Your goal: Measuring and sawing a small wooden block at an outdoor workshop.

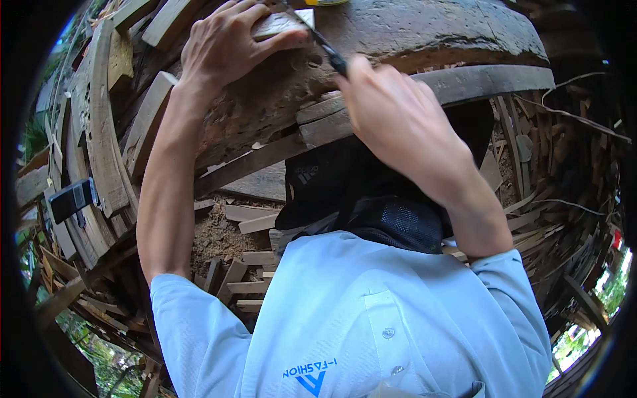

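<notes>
My left hand (222, 46) is at the top, its thumb along the near edge of a small pale wood block (282, 24) and its fingers at the block's left end. The block lies on a thick, weathered timber beam (411, 30). In my right hand (398, 116), closed around its grip, is a slim dark tool with a black handle (337, 62). The tool slants up and left across the block's right part. Its far end is cut off by the picture's top edge, and I cannot make out its exact kind.
A yellow object (327, 2) shows partly at the top edge. Boards (106, 119) stand at the left, beside a dark phone-like device (71, 199). Wood scraps (249, 215) and sawdust (222, 235) lie below the beam. Loose wires (577, 116) hang at the right.
</notes>
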A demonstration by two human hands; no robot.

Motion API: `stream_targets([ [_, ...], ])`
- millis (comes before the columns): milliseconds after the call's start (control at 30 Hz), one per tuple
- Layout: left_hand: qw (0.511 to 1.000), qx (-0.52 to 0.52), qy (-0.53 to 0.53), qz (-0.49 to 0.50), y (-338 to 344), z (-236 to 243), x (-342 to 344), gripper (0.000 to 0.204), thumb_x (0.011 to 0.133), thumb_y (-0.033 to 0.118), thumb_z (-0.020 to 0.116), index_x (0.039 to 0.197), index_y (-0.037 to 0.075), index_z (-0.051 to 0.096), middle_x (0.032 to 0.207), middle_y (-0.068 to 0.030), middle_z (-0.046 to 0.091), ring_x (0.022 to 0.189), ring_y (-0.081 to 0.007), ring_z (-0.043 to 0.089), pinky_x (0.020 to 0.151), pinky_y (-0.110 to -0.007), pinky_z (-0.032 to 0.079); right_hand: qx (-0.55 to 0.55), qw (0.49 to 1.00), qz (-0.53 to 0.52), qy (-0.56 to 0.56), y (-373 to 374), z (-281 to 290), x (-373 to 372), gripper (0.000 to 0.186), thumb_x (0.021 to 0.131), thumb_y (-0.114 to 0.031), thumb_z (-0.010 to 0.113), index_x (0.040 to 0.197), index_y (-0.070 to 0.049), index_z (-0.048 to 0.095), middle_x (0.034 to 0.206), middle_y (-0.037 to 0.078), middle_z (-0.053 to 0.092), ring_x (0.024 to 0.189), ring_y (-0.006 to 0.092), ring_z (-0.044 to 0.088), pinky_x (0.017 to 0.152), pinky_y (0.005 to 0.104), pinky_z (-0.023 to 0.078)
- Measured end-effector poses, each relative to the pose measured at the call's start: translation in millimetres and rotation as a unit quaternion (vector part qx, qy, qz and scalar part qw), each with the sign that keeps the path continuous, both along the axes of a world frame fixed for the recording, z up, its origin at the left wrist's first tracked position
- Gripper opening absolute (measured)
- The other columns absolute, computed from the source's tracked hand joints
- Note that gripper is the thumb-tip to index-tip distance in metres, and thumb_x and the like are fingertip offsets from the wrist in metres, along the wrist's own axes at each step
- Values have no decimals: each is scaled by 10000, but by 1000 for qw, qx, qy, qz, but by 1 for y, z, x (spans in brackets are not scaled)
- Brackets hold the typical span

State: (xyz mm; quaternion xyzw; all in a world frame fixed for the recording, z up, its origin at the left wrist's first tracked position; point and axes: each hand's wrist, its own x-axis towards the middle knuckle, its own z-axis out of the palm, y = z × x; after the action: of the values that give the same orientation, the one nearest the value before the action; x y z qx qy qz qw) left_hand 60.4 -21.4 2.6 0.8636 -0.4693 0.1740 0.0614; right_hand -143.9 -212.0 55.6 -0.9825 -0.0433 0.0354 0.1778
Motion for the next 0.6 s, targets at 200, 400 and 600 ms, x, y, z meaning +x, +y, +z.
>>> stream_targets([
  [200,1000,14,8,15,9,-1,6,709,860,730,648,1151,90,741,1045,-105,718,989,-330,712,843,-442,577,20,991,-9,-134,11,-24,3,305,1083,-250,504,970,28,556,715,259,663,685,474,672,625,547,551],
  [400,998,16,62,20,-1,6,1,740,867,758,622,1126,76,750,1044,-127,725,1001,-332,710,874,-450,564,48,998,-40,-12,-5,-8,-1,304,1082,-244,510,970,32,569,707,242,661,662,448,675,580,507,543],
  [600,998,20,48,23,4,5,5,789,861,797,594,1131,73,752,1058,-119,728,1004,-323,714,867,-436,575,14,989,-13,-144,10,-24,4,290,1078,-242,519,953,16,560,694,230,661,673,441,680,611,521,545],
])
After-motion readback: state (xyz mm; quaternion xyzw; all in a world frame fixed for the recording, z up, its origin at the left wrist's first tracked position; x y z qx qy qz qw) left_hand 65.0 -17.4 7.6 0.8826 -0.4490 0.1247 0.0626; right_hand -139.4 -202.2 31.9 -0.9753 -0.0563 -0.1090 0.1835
